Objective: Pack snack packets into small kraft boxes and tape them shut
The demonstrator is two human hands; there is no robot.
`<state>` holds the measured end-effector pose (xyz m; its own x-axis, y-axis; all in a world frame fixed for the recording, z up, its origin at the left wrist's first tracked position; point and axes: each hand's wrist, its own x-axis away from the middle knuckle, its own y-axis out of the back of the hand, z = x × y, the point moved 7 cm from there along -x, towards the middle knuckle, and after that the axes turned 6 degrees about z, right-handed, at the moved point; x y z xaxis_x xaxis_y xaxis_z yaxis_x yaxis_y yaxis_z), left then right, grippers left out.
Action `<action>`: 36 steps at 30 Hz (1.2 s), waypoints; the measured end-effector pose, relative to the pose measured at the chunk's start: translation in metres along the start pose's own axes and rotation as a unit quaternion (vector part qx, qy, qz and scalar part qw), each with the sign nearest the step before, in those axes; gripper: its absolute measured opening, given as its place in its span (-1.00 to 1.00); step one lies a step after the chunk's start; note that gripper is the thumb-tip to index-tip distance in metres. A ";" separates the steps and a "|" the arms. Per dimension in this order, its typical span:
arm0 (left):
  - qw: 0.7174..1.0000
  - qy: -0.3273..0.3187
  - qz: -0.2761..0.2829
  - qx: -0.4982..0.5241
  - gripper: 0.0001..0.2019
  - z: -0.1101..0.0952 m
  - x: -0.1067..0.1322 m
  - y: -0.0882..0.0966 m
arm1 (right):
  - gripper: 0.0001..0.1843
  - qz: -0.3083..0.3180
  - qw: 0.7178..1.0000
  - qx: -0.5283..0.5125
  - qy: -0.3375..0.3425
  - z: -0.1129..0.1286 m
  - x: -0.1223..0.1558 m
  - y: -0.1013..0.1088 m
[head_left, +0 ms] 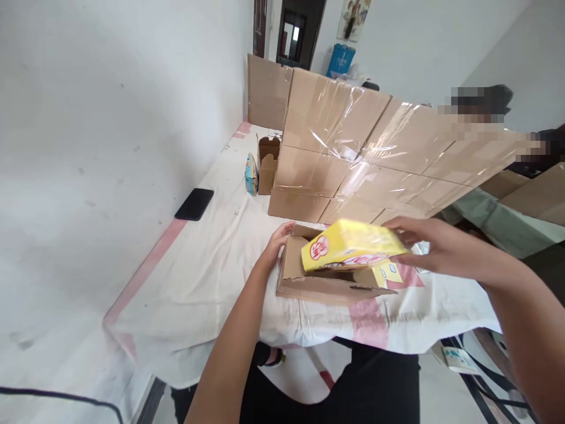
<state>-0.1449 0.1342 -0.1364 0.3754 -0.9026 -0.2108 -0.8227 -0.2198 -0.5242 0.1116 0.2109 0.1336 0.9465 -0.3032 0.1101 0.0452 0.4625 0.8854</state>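
My right hand (417, 241) grips the right end of a yellow box (353, 241) with red and white print, somewhat blurred. The yellow box is tilted, its left end lower, over and partly within the opening of a brown cardboard box (318, 288). My left hand (281, 238) holds the cardboard box's left end, fingers at the far corner of its rim. The cardboard box lies on a white cloth with its flaps folded out. Part of another yellow printed piece (391, 274) shows beside its right end, mostly hidden.
A tall cardboard partition (353, 159) wrapped in clear tape stands right behind the box. A black phone (194, 204) lies at the left by the wall. A small open carton (268, 168) and a blue packet (251, 175) stand further back. Another person is beyond the partition.
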 end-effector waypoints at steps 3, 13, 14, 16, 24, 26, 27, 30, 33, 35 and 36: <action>1.000 -0.003 0.012 0.002 -0.41 -0.001 0.000 -0.003 | -0.39 0.006 0.993 0.118 0.009 0.003 -0.004 -0.019; 1.000 -0.006 0.023 0.008 -0.44 0.000 0.002 -0.006 | -0.74 0.138 0.935 0.315 -0.080 0.015 -0.040 -0.069; 1.000 -0.007 0.023 0.005 -0.44 0.000 0.002 -0.007 | -0.74 0.155 0.931 0.317 -0.091 0.014 -0.041 -0.072; 1.000 -0.006 0.023 -0.005 -0.43 -0.002 0.003 -0.008 | -0.72 0.170 0.926 0.320 -0.102 0.013 -0.044 -0.077; 0.996 0.026 0.043 -0.069 -0.41 -0.013 0.013 -0.018 | -0.61 0.244 0.874 0.412 -0.086 0.004 -0.051 -0.129; 0.996 0.028 0.047 -0.077 -0.42 -0.015 0.014 -0.020 | -0.61 0.245 0.877 0.406 -0.080 0.002 -0.052 -0.133; 0.995 0.029 0.048 -0.080 -0.42 -0.015 0.014 -0.021 | -0.62 0.245 0.877 0.405 -0.078 0.001 -0.053 -0.133; 0.994 0.031 0.048 -0.090 -0.43 -0.017 0.015 -0.023 | -0.64 0.239 0.878 0.409 -0.066 -0.002 -0.056 -0.132; 0.993 0.030 0.051 -0.098 -0.43 -0.019 0.015 -0.025 | -0.68 0.246 0.874 0.415 -0.059 -0.006 -0.060 -0.134; 0.993 0.029 0.052 -0.103 -0.43 -0.020 0.016 -0.025 | -0.69 0.256 0.870 0.417 -0.058 -0.010 -0.063 -0.136; 0.993 0.029 0.052 -0.106 -0.44 -0.021 0.016 -0.025 | -0.69 0.260 0.869 0.417 -0.055 -0.012 -0.065 -0.137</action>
<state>-0.1269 0.1176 -0.1095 0.2634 -0.9431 -0.2031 -0.9292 -0.1914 -0.3161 0.0481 0.1766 -0.0003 0.7313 -0.3333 0.5951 -0.6703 -0.1902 0.7173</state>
